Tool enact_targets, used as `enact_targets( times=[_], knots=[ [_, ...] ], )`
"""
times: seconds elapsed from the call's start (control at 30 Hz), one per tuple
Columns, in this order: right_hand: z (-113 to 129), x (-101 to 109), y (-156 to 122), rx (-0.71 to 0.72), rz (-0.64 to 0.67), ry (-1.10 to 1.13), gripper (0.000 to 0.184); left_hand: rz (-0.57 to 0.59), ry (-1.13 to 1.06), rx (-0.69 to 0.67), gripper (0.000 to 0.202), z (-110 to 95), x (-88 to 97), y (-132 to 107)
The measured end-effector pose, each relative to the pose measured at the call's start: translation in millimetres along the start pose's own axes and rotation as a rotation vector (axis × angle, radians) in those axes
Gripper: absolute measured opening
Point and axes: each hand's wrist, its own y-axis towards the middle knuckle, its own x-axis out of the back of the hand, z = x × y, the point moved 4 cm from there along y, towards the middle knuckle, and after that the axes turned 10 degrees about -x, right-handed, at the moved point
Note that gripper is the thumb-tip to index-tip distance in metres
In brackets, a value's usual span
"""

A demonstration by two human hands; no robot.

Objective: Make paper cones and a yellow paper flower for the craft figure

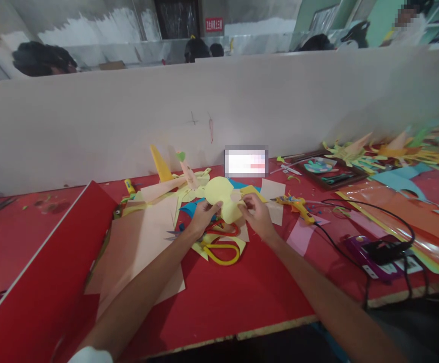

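Between my hands is a pale yellow paper cutout [219, 192] with rounded lobes, raised above the table. The fingers of my left hand [204, 218] pinch its lower left edge. My right hand [257, 214] has its fingertips pressed together at the cutout's right side, by a small pale pink paper piece [236, 195]; I cannot tell which of the two it grips. Under the hands lie scissors with a yellow-handled loop [223, 254] and a red-handled loop [225, 231], their blades partly hidden by my left wrist. Paper scraps are around them.
A yellow glue gun [297, 205] with a black cord lies to the right, near a purple box [372, 262]. Large pale peach sheets [139, 247] and a red board [49, 267] are on the left. A white partition [128, 121] stands behind; people are beyond it.
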Motion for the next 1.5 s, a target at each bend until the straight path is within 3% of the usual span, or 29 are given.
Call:
enact_targets(
  times=[0.1,0.17,0.27,0.37,0.5,0.6,0.73,0.87,1.1,1.37,1.5],
  knots=[
    [10.9,8.4,-4.0,0.138,-0.16,-0.095,0.022,-0.064,0.048,-0.023,0.047,1.8,4.2,1.4],
    [18.7,9.9,-7.5,0.209,-0.174,-0.137,0.019,-0.103,0.089,-0.031,0.047,1.4,6.2,1.9],
    [26.0,1.2,-13.7,0.295,-0.035,-0.165,0.023,-0.092,0.105,-0.044,0.046,-1.8,4.7,1.3],
    [22.3,-13.6,-19.8,0.29,0.113,-0.21,0.037,-0.029,0.089,-0.072,0.042,-5.6,0.9,-0.6],
    [10.8,-28.6,-25.9,0.266,0.214,-0.294,0.067,-0.009,0.083,-0.083,0.043,-6.1,0.5,-2.0],
    [6.5,-31.7,-27.4,0.26,0.242,-0.309,0.074,-0.028,0.071,-0.075,0.046,-4.7,2.2,-1.8],
    [6.3,-29.3,-23.4,0.176,0.268,-0.121,0.072,-0.009,0.045,-0.072,0.044,-4.1,1.9,-0.9],
    [5.0,-25.6,-14.5,-0.037,0.291,0.277,0.069,0.04,0.034,-0.093,0.041,-1.2,0.5,1.3],
    [6.8,-15.9,-4.1,-0.263,0.216,0.707,0.05,0.023,0.037,-0.15,0.034,5.5,4.0,1.6],
    [9.4,-6.7,0.8,-0.289,0.184,0.703,0.051,-0.125,0.04,-0.16,0.033,2.4,11.0,2.9],
    [1.0,-3.3,4.9,-0.298,0.14,0.655,0.057,-0.173,0.016,-0.175,0.062,3.3,13.4,3.3]
  ],
)
